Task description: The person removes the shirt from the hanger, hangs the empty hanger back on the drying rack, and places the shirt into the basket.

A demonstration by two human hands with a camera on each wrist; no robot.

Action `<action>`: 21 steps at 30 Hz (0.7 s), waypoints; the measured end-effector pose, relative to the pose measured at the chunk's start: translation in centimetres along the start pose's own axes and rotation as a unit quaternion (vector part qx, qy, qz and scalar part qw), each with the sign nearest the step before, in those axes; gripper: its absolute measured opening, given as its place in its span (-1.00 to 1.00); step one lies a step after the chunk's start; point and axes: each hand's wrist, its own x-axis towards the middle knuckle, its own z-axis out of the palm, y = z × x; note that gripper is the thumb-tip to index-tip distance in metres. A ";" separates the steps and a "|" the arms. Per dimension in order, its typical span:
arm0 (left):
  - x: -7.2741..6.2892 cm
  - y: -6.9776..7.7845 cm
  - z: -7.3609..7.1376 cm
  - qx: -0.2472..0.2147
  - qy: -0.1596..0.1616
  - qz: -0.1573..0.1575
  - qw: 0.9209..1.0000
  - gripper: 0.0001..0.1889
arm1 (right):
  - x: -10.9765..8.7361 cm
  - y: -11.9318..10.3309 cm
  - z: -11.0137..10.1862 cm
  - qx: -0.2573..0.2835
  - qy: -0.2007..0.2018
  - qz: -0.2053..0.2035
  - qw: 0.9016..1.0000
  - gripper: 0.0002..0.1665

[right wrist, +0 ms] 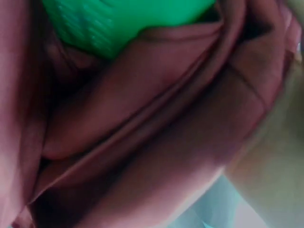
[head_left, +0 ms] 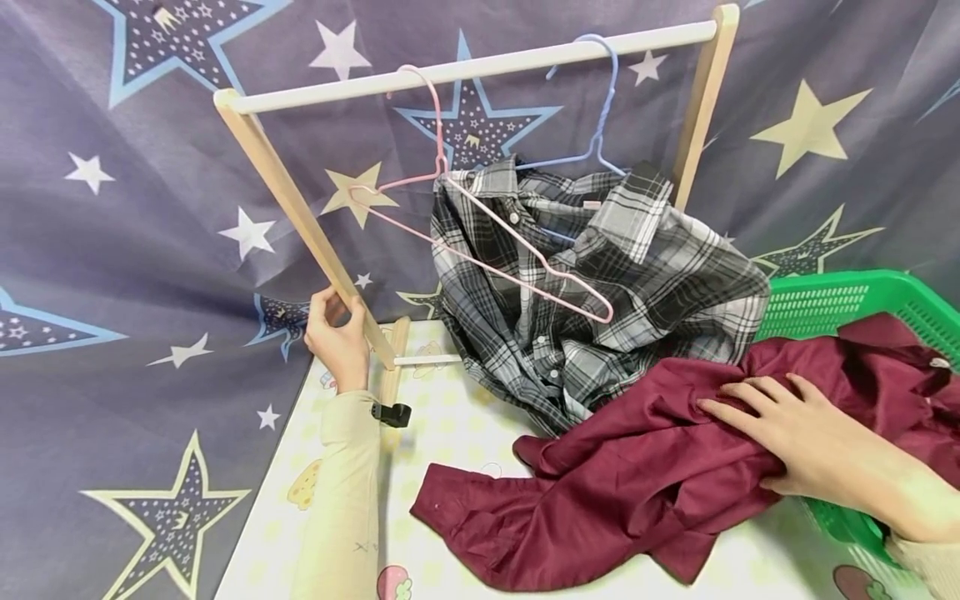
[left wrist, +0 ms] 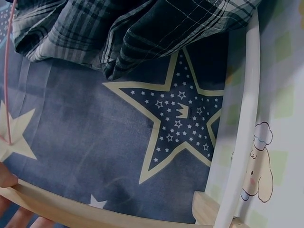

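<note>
In the head view, my left hand grips the left wooden post of the clothes rack, low down. Thumb and fingers lie on opposite sides of that post in the left wrist view. My right hand rests on a crumpled maroon shirt, fingers spread over the cloth, thumb partly hidden. Maroon cloth fills much of the right wrist view. From the white rail hang a bare pink hanger and a blue hanger with a black-and-white plaid shirt on it.
A green plastic basket stands at the right, the maroon shirt draped over its rim. The white patterned tabletop runs under the rack. A grey star-print curtain hangs behind. The rack's lower white bar shows near the table.
</note>
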 end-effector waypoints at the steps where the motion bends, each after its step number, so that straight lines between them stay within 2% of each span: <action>1: 0.0 0.0 0.0 0.001 0.000 0.000 1.000 -0.75 | 0.1 0.0 0.0 -0.008 -0.003 -0.002 1.000 0.24; 7: 0.2 -0.1 -0.1 0.016 0.005 0.005 1.000 -0.77 | 0.9 -0.3 -0.2 -0.039 -0.030 0.011 0.999 -0.37; 10: 0.2 -0.2 -0.2 0.018 0.008 0.010 1.000 -0.78 | 1.1 -0.3 -0.6 -0.039 -0.027 0.017 0.999 -0.54; 15: 0.3 -0.5 -0.4 0.024 0.007 0.010 1.000 -0.78 | 1.0 0.3 -2.2 -0.026 0.016 0.019 0.999 -0.46; 18: 0.4 -0.6 -0.5 0.027 0.011 0.007 1.000 -0.78 | 0.9 1.0 -3.5 -0.024 0.023 0.041 0.999 -0.37; 21: 0.5 -0.6 -0.7 0.026 0.013 0.008 1.000 -0.78 | 0.5 1.9 -4.6 -0.025 0.014 0.079 0.996 -0.35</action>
